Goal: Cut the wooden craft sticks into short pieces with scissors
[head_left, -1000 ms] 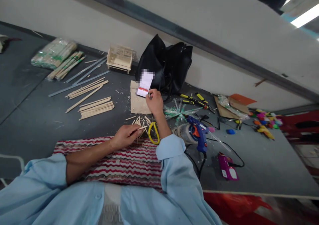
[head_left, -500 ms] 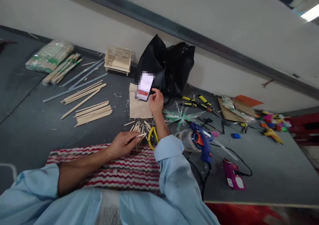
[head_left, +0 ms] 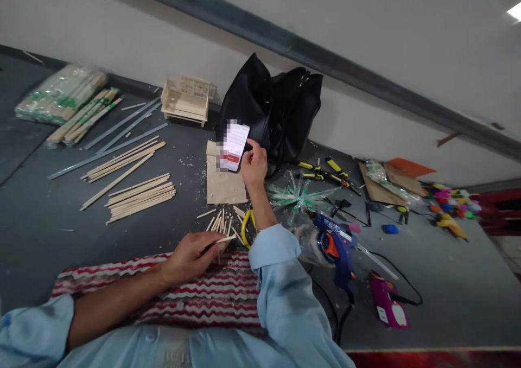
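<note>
My left hand [head_left: 191, 257] pinches a short wooden stick [head_left: 226, 239] between thumb and fingers, above the striped cloth [head_left: 163, 297]. Just beyond lies a loose pile of short cut sticks [head_left: 220, 221], and beside it are yellow handles [head_left: 245, 228] of a tool partly hidden by my right forearm. My right hand [head_left: 254, 164] reaches up to a lit phone [head_left: 236, 143], index finger stretched toward its right edge and the other fingers curled. Whether that fingertip touches the phone is hard to tell. The phone leans against a black bag [head_left: 280, 113], over a brown paper piece [head_left: 223, 189].
Long wooden sticks [head_left: 142, 201], metal strips [head_left: 109, 150] and packaged sticks [head_left: 61, 94] lie left. A small wooden model [head_left: 185, 105] stands by the wall. At right are a blue glue gun [head_left: 340, 248] with its cable, pliers [head_left: 321, 172] and a purple device [head_left: 388, 300].
The view has shifted slightly. My right index finger has come nearer the phone's upper right edge. My left hand still holds the stick.
</note>
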The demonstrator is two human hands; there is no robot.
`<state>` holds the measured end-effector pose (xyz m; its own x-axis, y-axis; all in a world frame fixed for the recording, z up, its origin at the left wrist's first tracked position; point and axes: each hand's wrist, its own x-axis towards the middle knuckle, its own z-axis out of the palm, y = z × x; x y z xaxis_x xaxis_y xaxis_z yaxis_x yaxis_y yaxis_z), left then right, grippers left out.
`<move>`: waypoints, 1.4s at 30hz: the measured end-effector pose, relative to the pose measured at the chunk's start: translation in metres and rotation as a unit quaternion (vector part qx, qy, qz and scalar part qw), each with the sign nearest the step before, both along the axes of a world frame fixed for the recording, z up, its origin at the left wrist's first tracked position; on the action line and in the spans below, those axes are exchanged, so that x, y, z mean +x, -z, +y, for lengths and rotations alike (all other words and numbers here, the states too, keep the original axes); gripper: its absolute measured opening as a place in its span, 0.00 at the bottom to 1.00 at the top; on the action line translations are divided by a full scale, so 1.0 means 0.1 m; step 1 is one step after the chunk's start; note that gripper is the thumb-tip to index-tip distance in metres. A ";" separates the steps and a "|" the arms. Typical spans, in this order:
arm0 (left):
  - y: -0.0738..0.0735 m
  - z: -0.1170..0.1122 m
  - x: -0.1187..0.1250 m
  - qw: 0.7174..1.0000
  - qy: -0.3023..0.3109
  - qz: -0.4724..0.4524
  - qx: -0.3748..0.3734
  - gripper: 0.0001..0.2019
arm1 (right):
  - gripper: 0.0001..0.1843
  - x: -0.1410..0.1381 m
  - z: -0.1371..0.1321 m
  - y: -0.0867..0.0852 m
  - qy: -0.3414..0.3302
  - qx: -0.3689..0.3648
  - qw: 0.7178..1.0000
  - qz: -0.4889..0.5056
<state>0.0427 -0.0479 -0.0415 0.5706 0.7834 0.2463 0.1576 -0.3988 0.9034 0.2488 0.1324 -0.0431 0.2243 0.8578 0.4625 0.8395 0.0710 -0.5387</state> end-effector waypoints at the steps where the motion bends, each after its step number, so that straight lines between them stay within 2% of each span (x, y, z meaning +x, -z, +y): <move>1: 0.00 0.00 0.00 1.000 0.001 0.004 -0.005 0.14 | 0.24 0.00 0.01 0.03 0.002 0.003 1.000 -0.001; 13: -0.04 0.00 0.00 1.000 0.001 0.019 -0.019 0.12 | 0.22 -0.03 0.08 0.12 0.011 0.016 1.000 0.006; 24: -0.02 -0.01 -0.01 1.000 0.002 0.013 -0.016 0.13 | 0.17 -0.05 0.01 0.11 0.015 0.081 0.996 0.036; 36: -0.02 -0.01 -0.01 0.999 0.006 0.023 -0.026 0.14 | 0.18 -0.06 -0.02 0.08 0.000 0.044 0.998 0.033; 42: -0.02 0.00 -0.01 0.999 0.004 0.029 -0.026 0.14 | 0.17 -0.07 -0.03 0.07 0.002 0.050 0.999 0.021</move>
<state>0.0415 -0.0480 -0.0395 0.5886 0.7901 0.1713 0.2084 -0.3530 0.9121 0.2416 0.1298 -0.0499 0.2475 0.8070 0.5362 0.8170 0.1237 -0.5632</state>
